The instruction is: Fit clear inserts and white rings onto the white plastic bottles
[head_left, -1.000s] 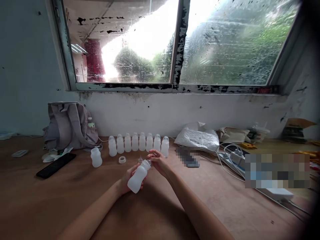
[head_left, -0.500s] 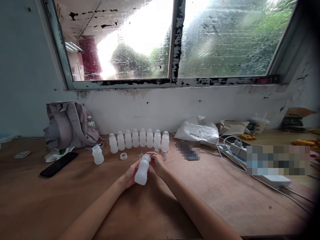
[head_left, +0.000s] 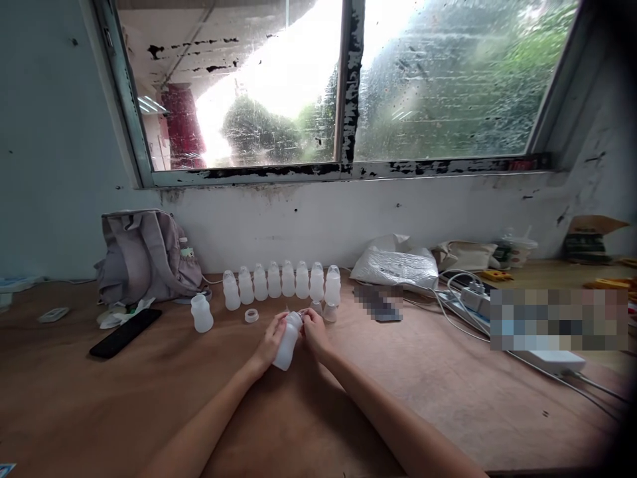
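Note:
A frosted white baby bottle (head_left: 287,348) is tilted in front of me, its neck pointing up and away to the right. My left hand (head_left: 271,338) is closed around its upper body from the left side. At the bottle's neck, the fingers of my right hand (head_left: 314,326) pinch the top from the right; the small part between them is mostly hidden. Just beyond my hands stand clear domed pieces (head_left: 330,312), partly covered by the right fingers. A white ring (head_left: 251,316) lies flat to the left, and an uncapped bottle (head_left: 202,314) stands farther left.
Several capped baby bottles (head_left: 274,280) stand in a row near the wall. A grey backpack (head_left: 142,259) and black phone (head_left: 125,333) are at left. To the right are a silver plastic package (head_left: 398,265), a power strip (head_left: 547,358) and loose white cables (head_left: 462,325).
My left hand has shifted up over the bottle's upper body, and its fingers now cover the front near the neck. My right hand stays at the top. The camera view has shifted slightly.

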{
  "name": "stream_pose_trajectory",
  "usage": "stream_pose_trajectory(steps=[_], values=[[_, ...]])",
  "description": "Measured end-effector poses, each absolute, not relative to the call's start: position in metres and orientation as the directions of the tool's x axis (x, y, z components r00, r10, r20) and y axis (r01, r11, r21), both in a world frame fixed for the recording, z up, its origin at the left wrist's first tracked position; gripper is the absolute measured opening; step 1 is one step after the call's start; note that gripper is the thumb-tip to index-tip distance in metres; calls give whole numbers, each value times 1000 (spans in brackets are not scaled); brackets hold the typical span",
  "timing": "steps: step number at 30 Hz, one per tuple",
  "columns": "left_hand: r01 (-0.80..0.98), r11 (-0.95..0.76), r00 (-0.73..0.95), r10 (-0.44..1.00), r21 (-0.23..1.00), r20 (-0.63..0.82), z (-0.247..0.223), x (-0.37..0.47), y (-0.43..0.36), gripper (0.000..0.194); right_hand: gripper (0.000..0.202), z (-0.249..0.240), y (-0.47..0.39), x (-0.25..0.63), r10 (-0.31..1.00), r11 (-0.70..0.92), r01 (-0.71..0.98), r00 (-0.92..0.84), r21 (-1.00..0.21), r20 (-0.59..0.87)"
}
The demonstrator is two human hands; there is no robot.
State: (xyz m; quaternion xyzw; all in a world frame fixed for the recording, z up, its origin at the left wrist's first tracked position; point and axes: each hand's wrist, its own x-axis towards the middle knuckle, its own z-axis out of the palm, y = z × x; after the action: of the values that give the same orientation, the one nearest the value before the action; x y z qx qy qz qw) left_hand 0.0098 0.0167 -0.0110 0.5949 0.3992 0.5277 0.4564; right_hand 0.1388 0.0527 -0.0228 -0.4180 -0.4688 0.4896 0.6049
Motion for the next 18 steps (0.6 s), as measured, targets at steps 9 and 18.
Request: stream_pose_trajectory(steps=[9, 18], values=[[55, -365, 87, 929, 930, 359, -4, -5, 21, 30, 18, 3, 38, 139, 972, 92, -352, -171, -932, 160], [263, -524, 112, 851, 810, 514, 4, -16, 19, 32, 21, 1, 40, 139, 984, 173, -255, 8, -951, 177]])
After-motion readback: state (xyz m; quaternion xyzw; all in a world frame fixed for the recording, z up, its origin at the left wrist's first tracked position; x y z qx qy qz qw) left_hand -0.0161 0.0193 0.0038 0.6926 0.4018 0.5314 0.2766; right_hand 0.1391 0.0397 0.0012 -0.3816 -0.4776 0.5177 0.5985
